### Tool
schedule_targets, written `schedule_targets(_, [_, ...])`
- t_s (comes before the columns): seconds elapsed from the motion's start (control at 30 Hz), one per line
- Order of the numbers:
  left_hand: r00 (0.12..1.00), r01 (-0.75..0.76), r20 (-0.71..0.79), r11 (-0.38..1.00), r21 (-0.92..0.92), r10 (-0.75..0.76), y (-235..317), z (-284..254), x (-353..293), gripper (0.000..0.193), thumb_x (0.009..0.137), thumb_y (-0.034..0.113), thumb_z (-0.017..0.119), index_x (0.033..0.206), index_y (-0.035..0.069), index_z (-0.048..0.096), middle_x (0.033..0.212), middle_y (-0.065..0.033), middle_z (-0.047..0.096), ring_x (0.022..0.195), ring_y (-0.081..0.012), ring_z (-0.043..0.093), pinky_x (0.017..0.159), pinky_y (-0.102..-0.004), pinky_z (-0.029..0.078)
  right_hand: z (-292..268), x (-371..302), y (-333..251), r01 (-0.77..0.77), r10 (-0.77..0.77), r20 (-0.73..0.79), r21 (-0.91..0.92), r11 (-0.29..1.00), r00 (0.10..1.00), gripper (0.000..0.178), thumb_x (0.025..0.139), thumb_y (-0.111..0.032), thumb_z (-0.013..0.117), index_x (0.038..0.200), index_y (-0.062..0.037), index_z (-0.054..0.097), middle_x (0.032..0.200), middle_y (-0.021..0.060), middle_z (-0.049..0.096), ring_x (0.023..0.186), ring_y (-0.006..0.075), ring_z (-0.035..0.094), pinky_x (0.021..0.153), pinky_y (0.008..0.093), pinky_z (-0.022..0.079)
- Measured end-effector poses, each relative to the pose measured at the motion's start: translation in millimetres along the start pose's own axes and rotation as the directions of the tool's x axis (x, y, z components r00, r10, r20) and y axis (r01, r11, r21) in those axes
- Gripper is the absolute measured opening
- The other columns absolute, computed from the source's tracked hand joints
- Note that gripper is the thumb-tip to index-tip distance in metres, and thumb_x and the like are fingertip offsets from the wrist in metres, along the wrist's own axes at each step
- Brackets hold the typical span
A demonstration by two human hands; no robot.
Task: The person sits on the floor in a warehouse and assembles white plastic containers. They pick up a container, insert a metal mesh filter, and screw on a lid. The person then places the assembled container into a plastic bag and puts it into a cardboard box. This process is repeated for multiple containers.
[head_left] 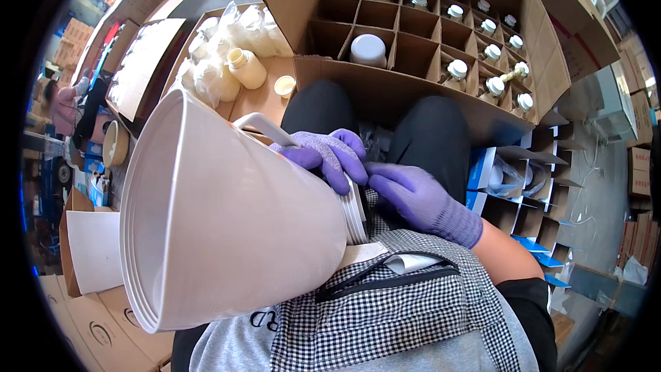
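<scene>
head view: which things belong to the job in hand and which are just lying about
Likely in the job:
large white plastic handled vessel
white layered pieces at the purple-gloved left hand
brown cardboard box with white-capped bottles

Probably lying about:
blue-and-white divided cartons, right
tan cardboard boxes, lower left

Packing workshop, stacked cartons [641, 160], divided box [375, 81] of capped bottles [457, 69]

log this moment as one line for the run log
left hand: purple-gloved, by tilted white jug, grip unclear | right hand: purple-gloved, beside left hand | ahead: divided carton, white-capped bottles
</scene>
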State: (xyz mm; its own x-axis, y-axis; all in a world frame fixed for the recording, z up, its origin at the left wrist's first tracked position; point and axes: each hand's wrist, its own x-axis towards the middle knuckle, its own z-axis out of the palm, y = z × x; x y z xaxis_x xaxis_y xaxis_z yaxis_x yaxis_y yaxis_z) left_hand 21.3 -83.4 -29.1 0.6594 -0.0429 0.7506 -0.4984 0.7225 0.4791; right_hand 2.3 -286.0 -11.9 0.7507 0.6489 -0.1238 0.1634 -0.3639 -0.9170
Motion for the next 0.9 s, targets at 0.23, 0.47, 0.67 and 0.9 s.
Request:
schedule_targets(0.23, [0.980,0.189,0.057,0.982,0.000,-0.189,12,-7,8,0.038,0.102,0.013,0.038,0.082,0.001,0.069,0.075,-0.0161,0.069,0.080,-0.0321,0.069,0.087,-0.0511,0.046,7,-1,-5,0.011,-0.025,0.086,0.157,0.988,0.996,0.055,0.094,-0.032,0.070,0.134,0.0023,0.055,0.116,0.0222,0.067,0.101,0.0348,0.068,0.093,0.0420,0.054])
schedule_targets(0.47, [0.993,0.057,0.103,0.998,0.033,-0.060,-19,-27,23,0.034,0.104,0.015,0.038,0.094,0.004,0.069,0.078,-0.0144,0.069,0.083,-0.0328,0.070,0.088,-0.0543,0.047,7,13,5,-0.122,0.130,-0.006,0.299,0.946,0.992,0.067,0.097,-0.041,0.060,0.148,0.0000,0.046,0.122,0.0226,0.066,0.109,0.0301,0.067,0.099,0.0386,0.051])
schedule_targets(0.67, [0.988,0.041,0.144,0.989,0.145,-0.062,-34,-57,53,0.029,0.103,0.021,0.049,0.120,0.003,0.064,0.104,-0.0187,0.067,0.105,-0.0369,0.064,0.105,-0.0625,0.042,-139,32,50,-0.283,-0.100,-0.586,-0.525,0.803,0.804,0.058,0.083,-0.041,0.071,0.130,-0.0072,0.061,0.113,0.0218,0.066,0.103,0.0375,0.067,0.092,0.0445,0.056])
schedule_targets(0.9, [0.896,0.413,0.033,0.859,0.302,-0.442,14,-113,27,0.042,0.095,0.027,0.065,0.126,-0.002,0.061,0.123,-0.0224,0.062,0.122,-0.0373,0.057,0.111,-0.0565,0.041,-264,23,137,-0.829,0.100,-0.825,-0.543,0.133,0.556,0.067,0.083,-0.051,0.072,0.136,-0.0116,0.058,0.131,0.0201,0.059,0.126,0.0417,0.053,0.106,0.0464,0.047])
